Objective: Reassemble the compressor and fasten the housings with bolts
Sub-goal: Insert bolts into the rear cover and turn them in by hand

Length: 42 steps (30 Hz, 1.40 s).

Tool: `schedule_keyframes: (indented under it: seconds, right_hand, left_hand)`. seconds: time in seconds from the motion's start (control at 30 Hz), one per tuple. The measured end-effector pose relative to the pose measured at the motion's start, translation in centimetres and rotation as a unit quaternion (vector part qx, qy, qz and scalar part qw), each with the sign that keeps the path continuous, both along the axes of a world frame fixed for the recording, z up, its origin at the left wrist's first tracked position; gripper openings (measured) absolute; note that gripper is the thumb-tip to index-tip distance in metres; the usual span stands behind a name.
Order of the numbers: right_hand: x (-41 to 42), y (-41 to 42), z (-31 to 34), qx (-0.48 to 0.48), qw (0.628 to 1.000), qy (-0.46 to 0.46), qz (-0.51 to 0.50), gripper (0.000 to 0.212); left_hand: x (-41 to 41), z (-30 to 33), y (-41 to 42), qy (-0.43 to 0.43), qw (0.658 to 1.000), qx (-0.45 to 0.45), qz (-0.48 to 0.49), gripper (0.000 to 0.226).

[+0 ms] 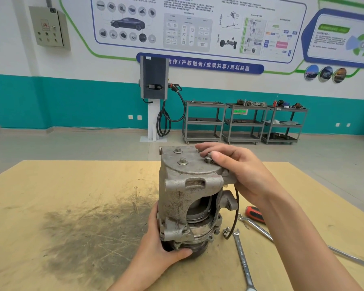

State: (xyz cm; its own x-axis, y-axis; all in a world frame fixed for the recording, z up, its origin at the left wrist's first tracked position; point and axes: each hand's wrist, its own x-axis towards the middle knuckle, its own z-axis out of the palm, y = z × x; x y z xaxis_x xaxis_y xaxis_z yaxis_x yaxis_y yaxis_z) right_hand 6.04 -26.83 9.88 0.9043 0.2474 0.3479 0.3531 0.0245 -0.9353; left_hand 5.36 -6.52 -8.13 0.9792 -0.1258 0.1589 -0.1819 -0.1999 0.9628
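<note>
Compressor (189, 198) stands upright mid-counter (72, 185). Left hand (162, 246) grips its base; right hand (235, 166) pinches a bolt (208, 158) on the top housing. Best to start threads by finger, straight, before using the wrench (242, 261) beside it.

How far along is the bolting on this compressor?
Done: two bolts stand in the top housing. In hand: right hand pinches a third bolt while left hand steadies the compressor base. Left: tightening; the wrenches lie unused.
</note>
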Motion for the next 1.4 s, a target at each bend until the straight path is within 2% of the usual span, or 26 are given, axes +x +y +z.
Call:
schedule_keyframes:
  seconds: [0.07,0.13,0.27,0.33,0.4,0.53,0.63,0.77,0.93,1.17,1.23,1.33,1.4]
  right_hand:
    - [0.2,0.6,0.2,0.0,0.999,0.0,-0.044,0.011]
    - [0.5,0.9,0.1,-0.002,0.997,-0.003,-0.08,0.017]
    - [0.2,0.4,-0.1,-0.01,0.999,0.005,-0.036,0.026]
    - [-0.1,0.2,0.0,0.009,1.0,0.013,-0.006,0.024]
    - [0.1,0.3,0.1,0.024,0.999,0.02,-0.023,0.02]
    - [0.4,0.5,-0.1,0.039,0.995,0.017,-0.09,0.026]
    - [0.0,0.6,-0.4,0.037,0.996,-0.003,-0.076,0.031]
    - [-0.3,0.6,-0.2,0.009,0.999,0.012,-0.042,0.018]
    - [0.1,1.1,0.1,0.031,0.993,0.032,-0.108,0.025]
    - [-0.6,0.3,0.2,0.008,0.999,0.028,-0.013,0.018]
    - [-0.5,0.5,0.3,0.003,0.999,0.033,-0.042,0.016]
    - [-0.1,1.2,0.4,-0.01,0.992,0.026,-0.123,0.027]
    - [0.0,1.5,0.3,-0.013,0.99,0.016,-0.14,0.034]
  left_hand:
    - [0.0,0.0,0.0,-0.001,1.0,0.001,0.0,0.124]
    - [0.0,0.0,0.0,-0.005,1.0,0.002,-0.002,0.125]
    - [0.0,-0.1,0.0,-0.011,1.0,0.003,-0.004,0.123]
    - [0.0,-0.1,0.0,-0.009,1.0,0.004,-0.005,0.122]
    - [0.0,0.0,0.0,-0.006,1.0,0.004,-0.006,0.12]
    - [0.0,0.0,0.0,-0.011,1.0,0.002,-0.005,0.121]
    - [0.0,0.0,0.0,-0.01,1.0,-0.001,-0.008,0.123]
    - [0.0,0.0,0.1,-0.011,1.0,-0.003,-0.008,0.123]
    - [0.0,0.1,0.0,-0.009,1.0,-0.005,-0.009,0.121]
    - [-0.1,0.0,0.0,-0.004,1.0,-0.01,-0.012,0.126]
    - [-0.1,0.1,0.0,-0.003,1.0,-0.004,-0.01,0.123]
    - [-0.1,0.2,0.0,-0.009,1.0,-0.003,-0.008,0.123]
    - [-0.2,0.2,0.0,-0.01,1.0,-0.008,-0.009,0.122]
